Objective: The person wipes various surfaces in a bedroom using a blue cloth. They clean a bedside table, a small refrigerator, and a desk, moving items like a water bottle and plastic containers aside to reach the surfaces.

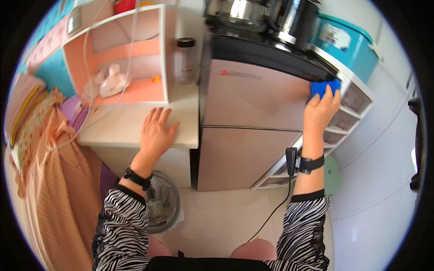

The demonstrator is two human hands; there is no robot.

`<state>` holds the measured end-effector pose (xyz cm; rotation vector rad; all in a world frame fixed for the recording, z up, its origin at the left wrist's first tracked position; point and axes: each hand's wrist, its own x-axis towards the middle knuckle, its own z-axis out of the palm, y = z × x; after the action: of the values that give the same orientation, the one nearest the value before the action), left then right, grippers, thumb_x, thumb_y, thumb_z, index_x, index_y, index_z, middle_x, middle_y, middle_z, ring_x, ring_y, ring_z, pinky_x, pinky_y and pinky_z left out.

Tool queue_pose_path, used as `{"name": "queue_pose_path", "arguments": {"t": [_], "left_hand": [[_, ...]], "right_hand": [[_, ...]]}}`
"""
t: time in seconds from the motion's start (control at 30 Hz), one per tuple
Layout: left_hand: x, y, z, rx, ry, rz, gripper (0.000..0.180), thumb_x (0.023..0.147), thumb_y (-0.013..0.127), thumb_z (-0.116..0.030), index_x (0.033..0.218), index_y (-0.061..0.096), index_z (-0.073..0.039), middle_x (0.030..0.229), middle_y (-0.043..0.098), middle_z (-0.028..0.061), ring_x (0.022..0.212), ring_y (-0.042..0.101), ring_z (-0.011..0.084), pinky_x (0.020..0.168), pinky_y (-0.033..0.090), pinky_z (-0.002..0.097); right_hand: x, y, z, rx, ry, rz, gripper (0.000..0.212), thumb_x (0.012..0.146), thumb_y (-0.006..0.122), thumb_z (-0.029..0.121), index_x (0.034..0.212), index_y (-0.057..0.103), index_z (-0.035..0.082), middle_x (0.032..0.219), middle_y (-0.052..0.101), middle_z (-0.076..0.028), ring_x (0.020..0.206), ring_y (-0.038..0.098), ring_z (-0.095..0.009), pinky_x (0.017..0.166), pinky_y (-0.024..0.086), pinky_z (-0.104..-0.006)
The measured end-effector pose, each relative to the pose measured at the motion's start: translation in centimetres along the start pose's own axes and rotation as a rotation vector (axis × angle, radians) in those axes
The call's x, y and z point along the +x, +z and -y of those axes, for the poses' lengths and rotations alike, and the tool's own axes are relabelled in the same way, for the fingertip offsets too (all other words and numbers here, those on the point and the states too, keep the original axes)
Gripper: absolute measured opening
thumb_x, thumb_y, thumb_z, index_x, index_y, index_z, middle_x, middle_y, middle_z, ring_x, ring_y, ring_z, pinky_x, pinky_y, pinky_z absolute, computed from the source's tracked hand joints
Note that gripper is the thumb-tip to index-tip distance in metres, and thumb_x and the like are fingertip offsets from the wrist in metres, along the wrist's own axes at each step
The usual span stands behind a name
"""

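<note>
My right hand point(322, 109) grips a blue cloth point(326, 88) at the upper right corner of a pinkish fridge door point(253, 97). The fingers press the cloth near the door's edge, just under the black top. On the left, my left hand point(158, 128) lies flat with fingers spread on a pale wooden cabinet top point(113, 131), and it holds nothing. Behind that hand stands a white and pink open shelf box point(165, 54) with a crumpled white plastic bag point(115, 81) inside.
A clear bottle with a black lid point(185, 63) stands beside the shelf box. A teal bin point(348, 40) sits atop white drawers point(357, 97) at the right. Below my left arm is a trash bin point(176, 212). A black cable point(275, 210) hangs by my right wrist.
</note>
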<state>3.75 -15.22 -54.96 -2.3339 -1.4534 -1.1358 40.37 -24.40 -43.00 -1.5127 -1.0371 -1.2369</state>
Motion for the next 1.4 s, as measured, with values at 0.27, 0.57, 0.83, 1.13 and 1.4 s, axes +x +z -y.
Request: {"name": "queue_pose_path", "arguments": {"t": [0.27,0.57,0.83,1.13,1.4], "left_hand": [[0.0,0.0,0.3,-0.037,-0.020,0.030,0.044,0.081,0.059,-0.032,0.116,0.054,-0.006,0.119,0.053,0.0167,0.120,0.042,0.0341,0.100,0.033,0.0414],[-0.1,-1.1,0.0,-0.334,0.050,-0.083,0.039,0.081,0.061,-0.021,0.116,0.053,-0.005,0.117,0.052,0.0168,0.116,0.045,0.0357,0.097,0.038,0.0428],[0.0,-6.0,-6.4,-1.058,0.251,-0.372,0.051,0.073,0.070,-0.007,0.120,0.049,-0.006,0.122,0.046,0.0195,0.104,0.052,0.0372,0.084,0.048,0.0393],[8.5,-6.9,-6.0,-0.924,0.108,-0.316,0.024,0.073,0.063,-0.008,0.094,0.052,-0.003,0.074,0.060,0.0190,0.075,0.060,0.0376,0.065,0.049,0.0429],[15.9,-1.8,-7.2,-1.067,0.167,-0.113,0.050,0.091,0.043,-0.040,0.126,0.036,-0.005,0.100,0.059,0.0248,0.094,0.056,0.0412,0.083,0.045,0.0443]], "right_hand": [[-1.7,-0.6,12.9,0.550,-0.576,0.062,0.029,0.072,0.058,-0.012,0.097,0.065,0.001,0.116,0.055,-0.016,0.108,0.051,-0.032,0.093,0.041,-0.0390],[2.6,-2.2,19.0,0.387,-0.871,0.126,0.026,0.071,0.054,-0.006,0.093,0.064,0.002,0.113,0.057,-0.013,0.108,0.051,-0.032,0.093,0.040,-0.0424],[-0.7,-3.4,20.0,0.852,-0.326,0.679,0.019,0.075,0.059,-0.005,0.093,0.062,0.000,0.100,0.060,-0.011,0.092,0.058,-0.022,0.080,0.046,-0.0324],[5.0,-6.4,18.5,1.045,-0.126,0.714,0.033,0.085,0.057,0.003,0.117,0.054,-0.001,0.104,0.061,-0.008,0.094,0.057,-0.013,0.080,0.045,-0.0237],[5.7,0.8,12.4,0.399,-0.558,0.100,0.025,0.093,0.042,0.015,0.104,0.059,0.000,0.106,0.061,-0.013,0.099,0.056,-0.027,0.084,0.042,-0.0362]]}}
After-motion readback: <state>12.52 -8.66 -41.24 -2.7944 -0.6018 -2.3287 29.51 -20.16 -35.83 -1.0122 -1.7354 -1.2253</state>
